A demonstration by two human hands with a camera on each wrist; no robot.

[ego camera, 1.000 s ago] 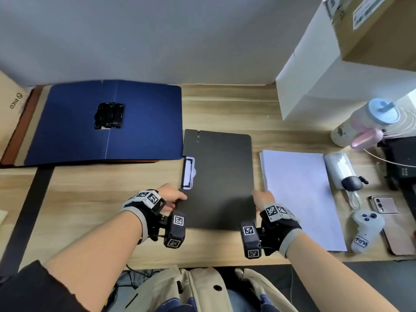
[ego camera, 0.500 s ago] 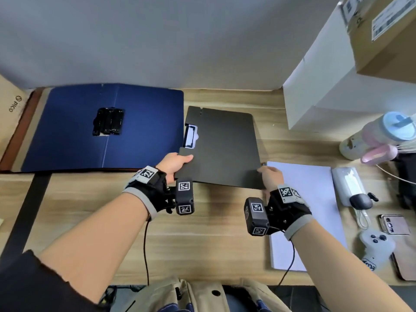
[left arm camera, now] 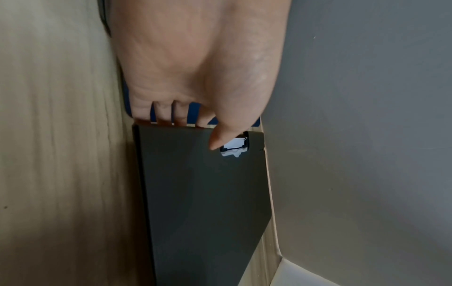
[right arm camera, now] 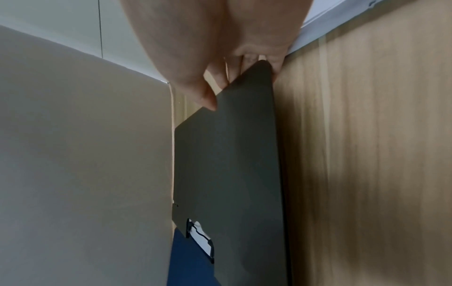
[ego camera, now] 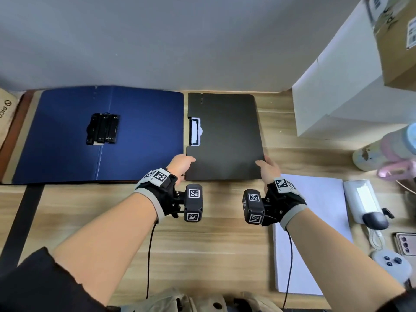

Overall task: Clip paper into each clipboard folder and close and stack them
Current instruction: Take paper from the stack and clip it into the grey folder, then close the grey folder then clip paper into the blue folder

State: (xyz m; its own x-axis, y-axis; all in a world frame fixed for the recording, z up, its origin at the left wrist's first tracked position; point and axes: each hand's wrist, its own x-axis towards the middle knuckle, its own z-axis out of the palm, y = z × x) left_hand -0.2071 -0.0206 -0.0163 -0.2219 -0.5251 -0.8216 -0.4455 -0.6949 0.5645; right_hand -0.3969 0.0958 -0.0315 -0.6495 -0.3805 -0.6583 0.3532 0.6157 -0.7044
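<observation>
A closed black clipboard folder (ego camera: 225, 136) lies at the back of the desk, against the right edge of the open blue folder (ego camera: 139, 136). White paper shows in its clip cut-out (ego camera: 195, 132). My left hand (ego camera: 181, 164) pinches its near left corner, thumb on top and fingers underneath (left arm camera: 203, 133). My right hand (ego camera: 267, 166) pinches the near right corner of the black folder (right arm camera: 232, 164) the same way. The blue folder's black clip (ego camera: 102, 129) holds no paper. A stack of white paper (ego camera: 315, 221) lies to the right, partly under my right forearm.
A white box (ego camera: 337, 97) with a cardboard box (ego camera: 396, 41) on it stands at the back right. A pastel bottle (ego camera: 387, 149), a white case (ego camera: 362, 199), a phone (ego camera: 405, 244) and a controller (ego camera: 391, 264) crowd the right edge. The grey wall is close behind the folders.
Both hands carried the black folder from the front middle of the desk away to the back, beside the blue folder. The grips on its near corners stayed the same.
</observation>
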